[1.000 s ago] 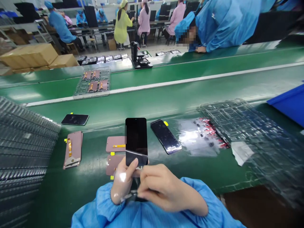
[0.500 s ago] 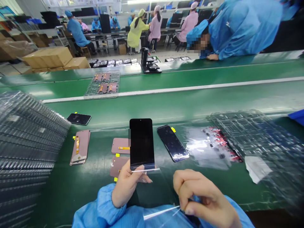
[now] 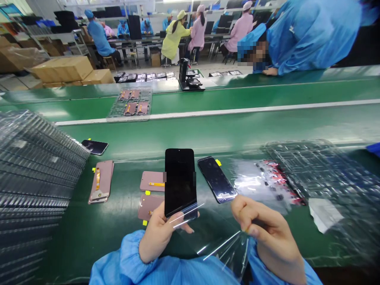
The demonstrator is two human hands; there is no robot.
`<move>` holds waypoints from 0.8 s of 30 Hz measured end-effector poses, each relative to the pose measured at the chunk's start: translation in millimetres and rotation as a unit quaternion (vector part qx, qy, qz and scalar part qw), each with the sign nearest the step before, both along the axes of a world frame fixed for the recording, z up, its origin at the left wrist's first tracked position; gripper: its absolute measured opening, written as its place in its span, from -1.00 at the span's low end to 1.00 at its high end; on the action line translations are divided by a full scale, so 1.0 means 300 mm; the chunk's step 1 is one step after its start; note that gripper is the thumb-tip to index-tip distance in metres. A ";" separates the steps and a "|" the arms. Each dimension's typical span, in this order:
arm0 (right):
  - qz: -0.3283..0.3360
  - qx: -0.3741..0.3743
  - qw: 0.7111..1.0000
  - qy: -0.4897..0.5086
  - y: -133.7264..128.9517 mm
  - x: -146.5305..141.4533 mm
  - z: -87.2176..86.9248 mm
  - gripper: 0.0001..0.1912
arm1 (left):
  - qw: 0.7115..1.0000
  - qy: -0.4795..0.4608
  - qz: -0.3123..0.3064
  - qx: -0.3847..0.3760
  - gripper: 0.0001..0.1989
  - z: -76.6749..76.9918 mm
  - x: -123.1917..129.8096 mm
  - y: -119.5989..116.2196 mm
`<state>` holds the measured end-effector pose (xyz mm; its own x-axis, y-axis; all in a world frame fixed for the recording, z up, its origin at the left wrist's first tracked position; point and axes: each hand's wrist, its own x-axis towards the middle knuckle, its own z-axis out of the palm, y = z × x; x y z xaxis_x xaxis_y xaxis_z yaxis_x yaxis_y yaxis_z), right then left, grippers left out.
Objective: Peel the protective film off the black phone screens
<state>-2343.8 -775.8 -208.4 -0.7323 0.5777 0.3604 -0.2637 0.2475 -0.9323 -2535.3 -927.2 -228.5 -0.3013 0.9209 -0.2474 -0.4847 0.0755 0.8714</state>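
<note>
The left hand (image 3: 157, 233) grips a phone display (image 3: 180, 182) above the near surface (image 3: 126, 188); the right hand (image 3: 267, 229) pinches clear film (image 3: 224, 247). The film looks almost off, overlapping only the display's near end.

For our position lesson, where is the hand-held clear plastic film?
Right of the head view's bottom centre, the right hand pinches the film, which extends toward the black rectangular screen in the left hand.
</note>
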 end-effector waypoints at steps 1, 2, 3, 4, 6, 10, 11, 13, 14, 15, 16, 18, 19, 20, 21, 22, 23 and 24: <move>-0.003 -0.002 1.000 0.001 0.001 0.000 -0.002 -0.71 | 1.000 0.000 -0.002 0.000 -0.66 -0.003 0.000 -0.003; -0.009 -0.004 1.000 0.000 0.001 -0.001 -0.002 -0.71 | 1.000 0.001 -0.004 0.000 -0.66 -0.006 0.000 -0.006; -0.015 -0.007 1.000 -0.001 0.000 -0.002 -0.002 -0.71 | 1.000 0.003 -0.005 -0.002 -0.67 -0.009 -0.001 -0.008; -0.024 -0.011 1.000 -0.002 -0.001 -0.003 -0.002 -0.70 | 1.000 0.005 -0.007 -0.002 -0.67 -0.012 -0.001 -0.010; -0.040 -0.017 0.999 -0.002 -0.003 -0.007 0.000 -0.70 | 1.000 0.009 -0.009 -0.002 -0.67 -0.013 -0.001 -0.011; -0.038 -0.017 0.999 0.001 -0.002 -0.009 -0.001 -0.71 | 1.000 0.011 -0.008 0.001 -0.66 -0.012 0.001 -0.011; -0.036 -0.018 0.999 0.000 0.000 -0.008 -0.002 -0.70 | 1.000 0.010 -0.008 0.000 -0.66 -0.013 0.001 -0.011; -0.039 -0.019 0.999 -0.004 0.002 -0.005 -0.004 -0.70 | 1.000 0.009 -0.010 0.000 -0.66 -0.015 0.001 -0.013; -0.041 -0.019 0.999 -0.006 0.003 -0.003 -0.004 -0.69 | 1.000 0.010 -0.012 -0.001 -0.67 -0.016 0.002 -0.014; -0.043 -0.018 0.999 -0.007 0.003 -0.002 -0.004 -0.69 | 1.000 0.011 -0.014 -0.003 -0.67 -0.016 0.002 -0.014; -0.044 -0.017 0.999 -0.006 0.003 -0.002 -0.003 -0.69 | 1.000 0.012 -0.015 -0.004 -0.68 -0.016 0.002 -0.015; -0.044 -0.015 0.999 -0.004 0.004 -0.003 -0.002 -0.69 | 1.000 0.012 -0.015 -0.004 -0.68 -0.015 0.003 -0.016; -0.042 -0.013 0.999 -0.003 0.005 -0.004 -0.001 -0.70 | 1.000 0.012 -0.015 -0.002 -0.68 -0.013 0.003 -0.016; -0.037 -0.010 0.999 -0.002 0.007 -0.005 -0.001 -0.70 | 1.000 0.011 -0.015 0.001 -0.68 -0.012 0.003 -0.016; -0.030 -0.007 1.000 0.000 0.009 -0.005 -0.002 -0.71 | 1.000 0.010 -0.016 0.002 -0.68 -0.011 0.003 -0.015; -0.023 -0.003 1.000 0.001 0.011 -0.005 -0.003 -0.72 | 1.000 0.009 -0.017 0.004 -0.68 -0.010 0.003 -0.015; -0.018 -0.001 1.000 0.001 0.013 -0.004 -0.005 -0.72 | 1.000 0.009 -0.018 0.004 -0.69 -0.010 0.003 -0.014; -0.014 -0.001 1.000 -0.001 0.014 -0.003 -0.007 -0.73 | 1.000 0.008 -0.019 0.005 -0.70 -0.010 0.003 -0.014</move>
<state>-2344.7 -771.5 -210.5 -0.7173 0.5984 0.3570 -0.2542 0.2523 -0.9337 -2534.4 -931.3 -231.4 -0.2706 0.9338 -0.2341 -0.4679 0.0849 0.8797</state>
